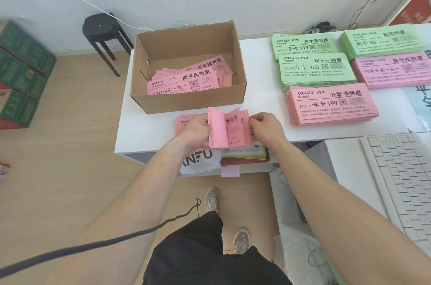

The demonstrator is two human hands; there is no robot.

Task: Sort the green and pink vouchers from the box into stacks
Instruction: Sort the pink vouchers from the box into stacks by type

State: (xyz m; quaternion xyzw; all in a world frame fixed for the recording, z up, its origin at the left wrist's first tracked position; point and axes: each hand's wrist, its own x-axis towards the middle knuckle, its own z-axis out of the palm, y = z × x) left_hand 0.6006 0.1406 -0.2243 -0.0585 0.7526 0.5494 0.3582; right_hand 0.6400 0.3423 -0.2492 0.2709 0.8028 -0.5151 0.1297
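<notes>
Left grip (196,132) clamps a thin pink voucher bundle (218,132) above the bench (149,131) edge; right grip (264,127) pinches its top sheets, fanning them. I judge mid-sort: next, peel one limp paper slip toward the matching pink stack (331,107), right of both grips; cardboard box (186,103) just beyond.

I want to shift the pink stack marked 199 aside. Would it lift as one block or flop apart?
Likely floppy: the pink bundle in the left hand and right hand bends over. The pink 199 stack shows loose, slightly stepped edges, so pushing its top would probably shear it. Supporting it underneath seems safer.
</notes>
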